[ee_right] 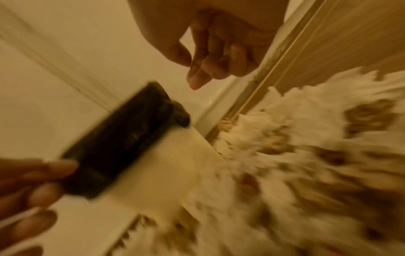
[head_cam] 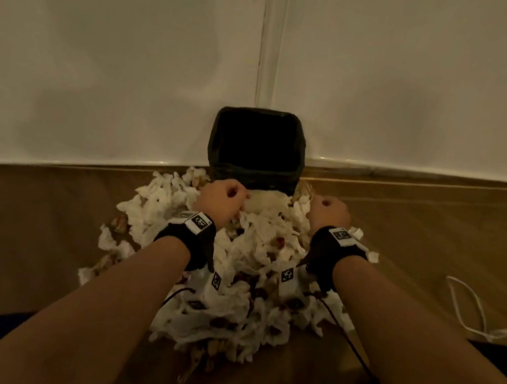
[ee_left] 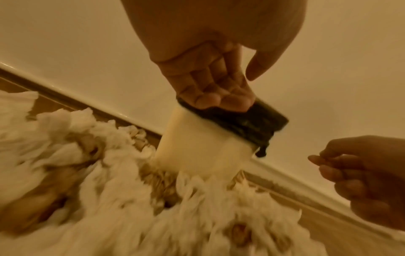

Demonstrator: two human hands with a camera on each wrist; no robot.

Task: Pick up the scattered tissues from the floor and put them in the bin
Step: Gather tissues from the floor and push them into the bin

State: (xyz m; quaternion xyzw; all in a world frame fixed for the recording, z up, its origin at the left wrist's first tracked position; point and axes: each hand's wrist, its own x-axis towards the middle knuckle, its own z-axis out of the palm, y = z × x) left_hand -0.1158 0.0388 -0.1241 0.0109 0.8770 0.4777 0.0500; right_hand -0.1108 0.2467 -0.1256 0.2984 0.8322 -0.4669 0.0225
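Item: tissues (head_cam: 227, 273) — large heap on floor (head_cam: 434, 237), piled against front of bin (head_cam: 256, 150), which stood against wall (head_cam: 104, 40).

Progress: judged barely begun; bin interior dark, no tissue visible inside, heap all still to clear.

Your left hand (head_cam: 222, 198) — fingers curled at bin's near rim, touching black liner; grip unclear.

Your right hand (head_cam: 329, 212) — loosely curled, nothing held, beside bin.
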